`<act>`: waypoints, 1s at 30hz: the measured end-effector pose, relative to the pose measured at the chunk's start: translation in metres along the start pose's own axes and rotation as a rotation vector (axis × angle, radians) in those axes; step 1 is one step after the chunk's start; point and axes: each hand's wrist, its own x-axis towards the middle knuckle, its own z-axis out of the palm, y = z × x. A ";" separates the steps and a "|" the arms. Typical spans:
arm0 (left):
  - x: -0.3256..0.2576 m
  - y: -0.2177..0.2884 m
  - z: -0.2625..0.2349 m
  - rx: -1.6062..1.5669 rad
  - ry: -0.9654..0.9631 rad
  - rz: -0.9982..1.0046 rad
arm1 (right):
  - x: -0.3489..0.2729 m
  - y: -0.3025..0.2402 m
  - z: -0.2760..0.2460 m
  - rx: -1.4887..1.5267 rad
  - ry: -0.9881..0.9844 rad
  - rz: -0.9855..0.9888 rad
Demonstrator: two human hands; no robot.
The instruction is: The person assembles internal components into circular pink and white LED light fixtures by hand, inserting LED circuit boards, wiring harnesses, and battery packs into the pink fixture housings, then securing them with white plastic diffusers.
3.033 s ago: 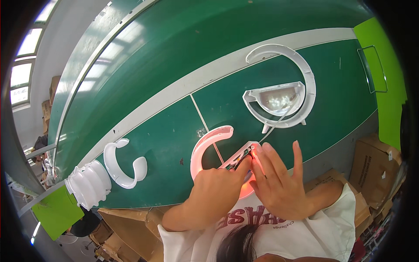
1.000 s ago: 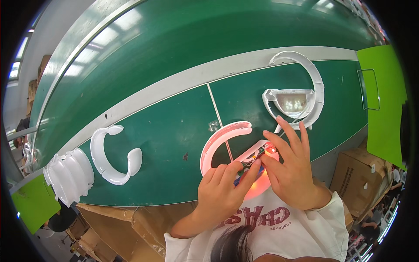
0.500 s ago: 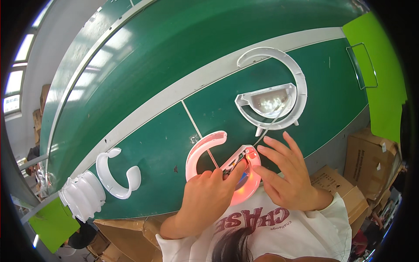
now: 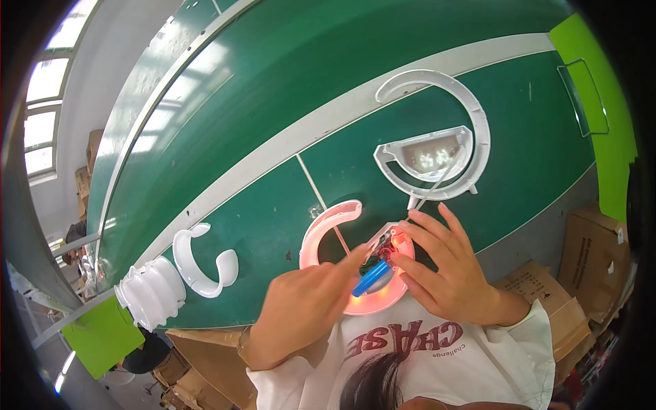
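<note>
A white ring-shaped lamp housing (image 4: 316, 240), glowing red and orange, lies at the table's near edge. Inside its flat section sit loose wires (image 4: 387, 250) and a blue cylinder (image 4: 372, 277) that looks like a battery. My left hand (image 4: 301, 295) is blurred, its index finger stretched over the section's edge by the wires; the thumb is largely hidden. My right hand (image 4: 447, 273) has its fingers spread, the tips resting at the housing's right rim. Just beyond it lies a second ring housing (image 4: 480, 123) with a translucent half-round panel (image 4: 432, 156).
At left lie a white C-shaped cover (image 4: 188, 263) and a stack of nested white covers (image 4: 152, 294) on the green table (image 4: 266, 225). A green panel with a wire handle (image 4: 601, 123) bounds the right end. Cardboard boxes (image 4: 594, 263) stand below the table.
My left hand has drawn back to the left from inside the housing, uncovering the blue cylinder and wires. The right hand stays at the rim. The whole view has shifted slightly.
</note>
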 end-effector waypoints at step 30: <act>-0.040 -0.006 0.052 0.253 0.181 0.113 | 0.015 -0.003 0.026 -0.028 0.017 -0.166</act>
